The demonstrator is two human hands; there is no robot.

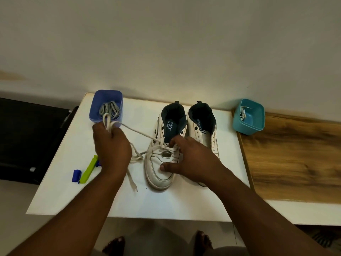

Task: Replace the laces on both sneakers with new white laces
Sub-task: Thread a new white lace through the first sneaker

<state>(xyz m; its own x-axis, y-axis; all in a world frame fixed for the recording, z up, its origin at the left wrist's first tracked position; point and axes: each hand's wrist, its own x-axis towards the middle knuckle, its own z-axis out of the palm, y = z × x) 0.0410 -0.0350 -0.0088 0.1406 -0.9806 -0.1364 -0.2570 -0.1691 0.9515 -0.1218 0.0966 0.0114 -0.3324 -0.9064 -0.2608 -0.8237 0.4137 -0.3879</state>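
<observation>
Two white sneakers stand side by side on the white table (77,196), toes toward me. The left sneaker (158,172) has a white lace (137,133) threaded only through its lowest eyelets. My left hand (110,148) grips a looped bundle of that lace, pulled out to the left toward the blue box (96,111). One loose end trails on the table by my left wrist. My right hand (191,159) rests on the left sneaker, thumb on the toe and fingers at the lace crossing. The right sneaker (202,126) has bare eyelets.
The blue box at the back left holds greyish laces (109,108). A teal box (248,117) with a white lace inside sits on the wooden surface (287,159) to the right. A green clip (88,169) and a blue clip (76,175) lie at the table's left front.
</observation>
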